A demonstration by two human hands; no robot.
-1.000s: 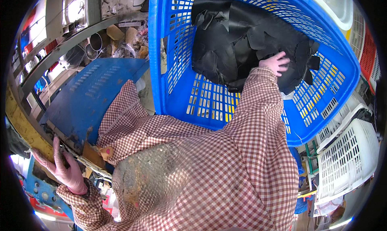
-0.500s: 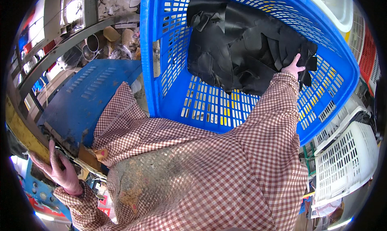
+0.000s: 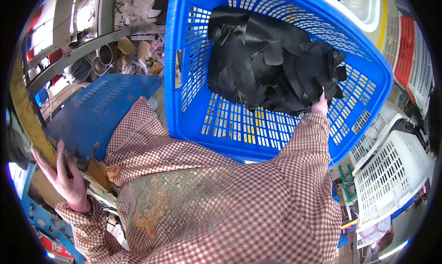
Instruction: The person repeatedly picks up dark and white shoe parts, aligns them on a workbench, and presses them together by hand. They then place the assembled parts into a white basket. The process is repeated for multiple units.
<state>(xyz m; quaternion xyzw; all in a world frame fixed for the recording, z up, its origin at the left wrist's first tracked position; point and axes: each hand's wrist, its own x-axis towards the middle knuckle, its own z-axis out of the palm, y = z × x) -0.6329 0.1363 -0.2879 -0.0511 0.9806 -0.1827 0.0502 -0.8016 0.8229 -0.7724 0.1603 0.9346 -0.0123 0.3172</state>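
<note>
A large blue plastic basket [image 3: 363,139] with slotted walls stands tilted in front of me. Inside it lies a heap of thin black sheet pieces [image 3: 262,56], leather-like and overlapping. My right hand [image 3: 320,106] reaches in at the heap's near right edge. One of its fingers stretches out over the black pieces; the others are partly hidden, and I see nothing lifted. My left hand [image 3: 69,183] is open at the far left, fingers spread against a yellow metal bar [image 3: 27,112]. Brown-and-white checked sleeves cover both arms.
A dirty blue metal cover [image 3: 101,112] with vent slots stands left of the basket. Beyond it, scraps and rolls [image 3: 138,52] lie behind a grey rail. White slotted baskets [image 3: 391,176] and a red one [image 3: 405,52] are on the right. My checked apron [image 3: 221,213] fills the lower middle.
My right hand has moved nearer to me and slightly left, toward the heap's near edge. The view has shifted a little. The left hand stays by the yellow bar.
</note>
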